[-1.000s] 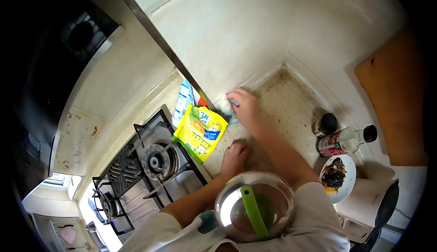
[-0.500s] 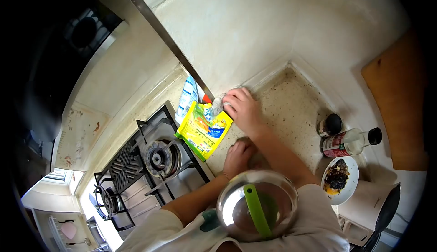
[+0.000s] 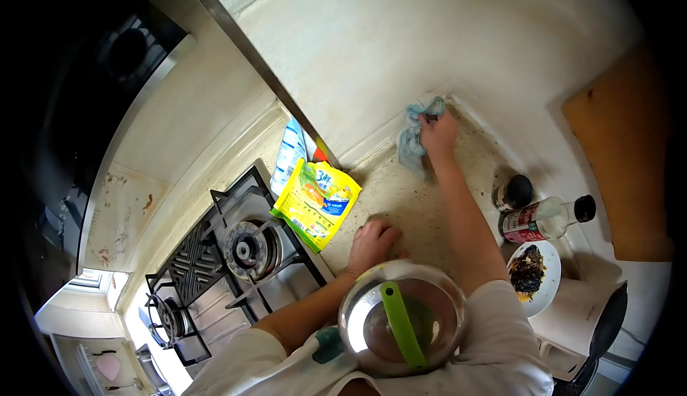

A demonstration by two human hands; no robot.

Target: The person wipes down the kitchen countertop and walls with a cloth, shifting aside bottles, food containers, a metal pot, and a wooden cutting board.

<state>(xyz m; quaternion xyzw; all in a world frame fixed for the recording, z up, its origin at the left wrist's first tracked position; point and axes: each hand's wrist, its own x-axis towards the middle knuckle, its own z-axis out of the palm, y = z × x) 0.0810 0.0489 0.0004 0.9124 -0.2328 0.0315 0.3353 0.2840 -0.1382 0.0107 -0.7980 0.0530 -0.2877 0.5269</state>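
Observation:
A crumpled pale blue cloth (image 3: 412,142) is bunched in my right hand (image 3: 439,134), at the back corner of the speckled countertop (image 3: 401,203) where it meets the wall. My fingers are closed round its upper part, and the rest hangs loosely toward the counter. My left hand (image 3: 375,244) rests on the countertop near the stove, holding nothing, fingers loosely bent and thumb apart. Nearest to it lies a yellow and green food packet (image 3: 319,203). Below both hands is a round shiny lid (image 3: 372,324) with a green handle (image 3: 403,324).
A gas stove (image 3: 247,253) stands on the left. Behind the yellow packet leans a blue and white packet (image 3: 288,156). On the right are a dark-capped jar (image 3: 513,194), a labelled bottle (image 3: 544,218), a plate (image 3: 549,292) of dark food and a wooden board (image 3: 619,174).
My right hand has moved right, from beside the yellow packet to the back corner, carrying the cloth. The left hand stays in nearly the same place on the counter.

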